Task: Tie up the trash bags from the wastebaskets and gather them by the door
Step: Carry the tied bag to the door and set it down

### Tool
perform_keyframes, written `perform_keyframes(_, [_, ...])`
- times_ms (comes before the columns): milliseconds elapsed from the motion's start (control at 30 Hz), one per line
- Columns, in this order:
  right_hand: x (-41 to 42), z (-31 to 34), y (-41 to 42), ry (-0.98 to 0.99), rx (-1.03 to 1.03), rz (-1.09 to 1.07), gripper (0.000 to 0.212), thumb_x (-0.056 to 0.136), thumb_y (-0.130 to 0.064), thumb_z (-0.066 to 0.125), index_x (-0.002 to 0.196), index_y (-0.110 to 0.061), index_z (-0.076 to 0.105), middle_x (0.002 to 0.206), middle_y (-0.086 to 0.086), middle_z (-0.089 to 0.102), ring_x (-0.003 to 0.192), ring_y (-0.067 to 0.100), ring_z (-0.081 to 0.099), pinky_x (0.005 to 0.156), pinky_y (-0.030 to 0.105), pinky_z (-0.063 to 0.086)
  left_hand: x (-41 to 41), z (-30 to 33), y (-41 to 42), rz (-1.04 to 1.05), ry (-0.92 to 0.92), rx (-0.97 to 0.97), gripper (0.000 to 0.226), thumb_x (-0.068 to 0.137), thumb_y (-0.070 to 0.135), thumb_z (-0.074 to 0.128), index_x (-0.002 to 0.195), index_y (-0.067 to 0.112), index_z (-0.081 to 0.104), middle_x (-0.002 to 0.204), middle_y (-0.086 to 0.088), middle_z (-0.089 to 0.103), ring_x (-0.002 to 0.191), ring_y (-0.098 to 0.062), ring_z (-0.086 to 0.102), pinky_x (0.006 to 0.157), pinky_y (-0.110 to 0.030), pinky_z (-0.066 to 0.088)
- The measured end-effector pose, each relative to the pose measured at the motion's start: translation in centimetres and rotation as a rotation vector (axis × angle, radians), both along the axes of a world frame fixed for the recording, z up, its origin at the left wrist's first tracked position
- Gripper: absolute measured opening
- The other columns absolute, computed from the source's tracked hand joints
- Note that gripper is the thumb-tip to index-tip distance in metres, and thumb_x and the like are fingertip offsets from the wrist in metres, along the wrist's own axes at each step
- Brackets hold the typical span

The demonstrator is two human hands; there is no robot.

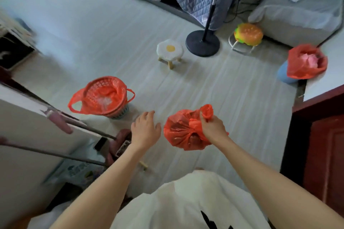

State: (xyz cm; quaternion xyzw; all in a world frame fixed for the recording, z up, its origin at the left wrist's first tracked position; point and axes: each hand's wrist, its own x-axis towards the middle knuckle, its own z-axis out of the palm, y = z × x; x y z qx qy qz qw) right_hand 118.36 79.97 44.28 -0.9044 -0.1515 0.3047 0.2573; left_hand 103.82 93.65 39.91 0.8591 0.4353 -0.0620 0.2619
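Note:
A knotted red trash bag (181, 132) hangs above the floor, with my right hand (212, 125) shut on its twisted top. My left hand (145, 129) hovers beside it to the left, fingers apart, holding nothing. A lattice wastebasket (119, 111) stands on the floor at the left, lined with an untied red bag (101, 95) whose handles hang over the rim. At the far right a blue wastebasket (283, 74) holds another untied red bag (305, 63) with pink trash inside.
A small fried-egg stool (170, 50), a black round stand base (202, 42) with its pole and a burger-shaped stool (248, 33) stand further back. A dark red door (323, 145) is at the right. Long mop handles (55, 130) lean at the left.

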Motion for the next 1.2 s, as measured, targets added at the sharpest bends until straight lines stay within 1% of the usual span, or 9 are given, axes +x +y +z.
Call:
perform_keyframes(100, [5.2,0.6,6.5,-0.008,0.024,0.072,0.053,0.096,-0.046,0.031,0.115,-0.004,0.059,0.12,0.025,0.059,0.114,0.04,0.054,0.094,0.039,0.041,5.1,0.5,6.1,0.041,-0.023,0.02,0.053,0.089,0.029,0.048,0.139,0.015,0.036,0.142,-0.011,0.041,0.13,-0.032,0.039,0.106,-0.047,0.034])
perform_keyframes(233, [12.6,0.6,16.1,-0.016,0.043,0.167,0.051,0.096,-0.045,0.031,0.106,-0.006,0.062,0.114,0.023,0.063,0.108,0.039,0.056,0.084,0.036,0.041,11.7,0.3,14.3,0.105,-0.059,0.043,0.053,0.09,0.029,0.048,0.139,0.015,0.035,0.143,-0.011,0.04,0.131,-0.031,0.038,0.105,-0.051,0.034])
perform_keyframes(433, [23.6,1.0,33.0,0.056,0.156,0.287,0.045,0.097,-0.039,0.034,0.103,-0.005,0.062,0.11,0.021,0.065,0.108,0.036,0.057,0.089,0.036,0.043,21.1,1.1,27.8,0.307,-0.057,0.064,0.052,0.09,0.028,0.049,0.138,0.013,0.037,0.143,-0.011,0.041,0.13,-0.032,0.04,0.105,-0.047,0.035])
perform_keyframes(533, [26.8,1.6,39.7,0.075,0.155,0.334,0.049,0.097,-0.037,0.034,0.095,0.002,0.063,0.098,0.022,0.066,0.1,0.037,0.06,0.083,0.035,0.044,23.8,2.0,32.9,0.359,-0.071,0.07,0.051,0.09,0.028,0.049,0.137,0.013,0.039,0.142,-0.011,0.042,0.128,-0.033,0.042,0.105,-0.046,0.035])
perform_keyframes(633, [30.0,1.4,46.6,0.07,0.126,0.346,0.049,0.097,-0.039,0.032,0.088,0.0,0.061,0.097,0.023,0.066,0.1,0.038,0.06,0.082,0.036,0.043,25.5,2.0,38.1,0.433,-0.064,0.063,0.052,0.09,0.029,0.048,0.139,0.014,0.038,0.143,-0.01,0.041,0.129,-0.032,0.04,0.107,-0.045,0.034])
perform_keyframes(800, [35.2,0.2,62.0,0.044,0.147,0.331,0.05,0.097,-0.035,0.034,0.103,0.007,0.06,0.109,0.029,0.062,0.106,0.041,0.056,0.087,0.039,0.043,28.4,0.5,52.3,0.525,-0.033,0.066,0.053,0.09,0.03,0.048,0.14,0.015,0.036,0.144,-0.011,0.039,0.129,-0.032,0.04,0.106,-0.043,0.034])
perform_keyframes(967, [38.8,-1.7,77.8,0.092,0.149,0.272,0.047,0.096,-0.035,0.035,0.107,0.003,0.062,0.113,0.027,0.062,0.11,0.04,0.056,0.093,0.042,0.044,32.0,-0.2,68.5,0.52,-0.024,0.07,0.053,0.09,0.03,0.048,0.14,0.015,0.036,0.143,-0.011,0.041,0.127,-0.032,0.042,0.102,-0.042,0.036])
perform_keyframes(1100, [41.1,-0.2,89.9,0.151,0.15,0.234,0.046,0.096,-0.035,0.037,0.101,0.004,0.062,0.11,0.027,0.063,0.105,0.039,0.058,0.089,0.039,0.044,34.7,1.1,81.0,0.493,-0.014,0.105,0.053,0.091,0.031,0.046,0.14,0.015,0.035,0.143,-0.01,0.04,0.128,-0.031,0.041,0.102,-0.042,0.036])
perform_keyframes(1200, [43.5,1.0,98.7,0.139,0.165,0.227,0.048,0.094,-0.037,0.039,0.107,0.003,0.061,0.114,0.027,0.062,0.11,0.039,0.057,0.095,0.042,0.046,37.1,2.1,89.5,0.48,0.004,0.101,0.054,0.09,0.032,0.047,0.14,0.015,0.035,0.143,-0.01,0.04,0.129,-0.031,0.04,0.103,-0.042,0.034])
